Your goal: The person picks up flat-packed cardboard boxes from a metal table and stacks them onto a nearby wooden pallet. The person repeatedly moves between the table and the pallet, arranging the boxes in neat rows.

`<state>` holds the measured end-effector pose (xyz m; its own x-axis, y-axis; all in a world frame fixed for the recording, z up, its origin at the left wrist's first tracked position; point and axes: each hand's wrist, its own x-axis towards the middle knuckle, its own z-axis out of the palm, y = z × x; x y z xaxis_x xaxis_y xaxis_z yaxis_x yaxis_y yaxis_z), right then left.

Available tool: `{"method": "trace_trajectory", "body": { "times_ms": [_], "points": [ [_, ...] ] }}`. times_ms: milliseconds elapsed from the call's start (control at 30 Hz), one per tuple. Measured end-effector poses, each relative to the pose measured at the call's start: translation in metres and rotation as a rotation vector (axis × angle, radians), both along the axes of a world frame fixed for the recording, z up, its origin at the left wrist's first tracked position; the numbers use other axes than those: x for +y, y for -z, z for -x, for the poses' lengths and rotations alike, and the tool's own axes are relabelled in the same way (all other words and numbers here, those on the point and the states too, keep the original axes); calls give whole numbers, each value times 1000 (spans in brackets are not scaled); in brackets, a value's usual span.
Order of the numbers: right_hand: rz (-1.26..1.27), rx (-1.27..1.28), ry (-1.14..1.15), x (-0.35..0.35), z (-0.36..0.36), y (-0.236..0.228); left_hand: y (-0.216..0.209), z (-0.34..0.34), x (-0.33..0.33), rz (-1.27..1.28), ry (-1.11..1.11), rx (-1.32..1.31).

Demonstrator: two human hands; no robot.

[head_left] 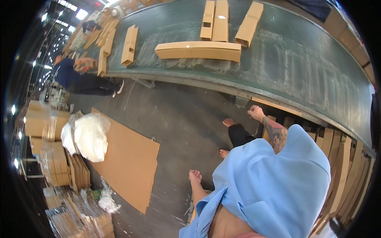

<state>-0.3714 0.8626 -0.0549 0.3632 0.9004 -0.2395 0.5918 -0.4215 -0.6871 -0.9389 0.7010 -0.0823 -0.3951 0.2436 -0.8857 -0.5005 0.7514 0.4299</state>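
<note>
My left hand [195,175] hangs low over the grey floor, its fingers curled in and nothing visible in them. Near the front edge of the green conveyor belt [174,27] is my right hand [257,112], loosely closed, with no held thing showing. A long folded cardboard box [198,51] lies along the belt ahead. Behind it sit more narrow cardboard boxes [220,20], one of them slanted [249,24]. Farther left on the belt rests another narrow box [129,45]. Neither hand touches a box.
A flat cardboard sheet [127,158] lies on the floor at left, with a white plastic bag [91,137] on it. Wrapped cardboard stacks [53,162] stand beyond. A person in dark clothes [67,73] works at the belt's far left. Long cardboard pieces [337,174] stand under the belt at right.
</note>
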Motion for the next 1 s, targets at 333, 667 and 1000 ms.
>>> {"method": "trace_trajectory", "body": {
  "times_ms": [333,667,1000],
  "points": [
    [-386,-530,44,295,-90,-94,-65,-149,364,-195,469,36],
    [138,147,-352,406,-92,-95,-95,-371,568,-290,681,-283],
    [-95,1199,1066,491,-18,-32,-115,-387,687,-291,806,148]
  ]
}}
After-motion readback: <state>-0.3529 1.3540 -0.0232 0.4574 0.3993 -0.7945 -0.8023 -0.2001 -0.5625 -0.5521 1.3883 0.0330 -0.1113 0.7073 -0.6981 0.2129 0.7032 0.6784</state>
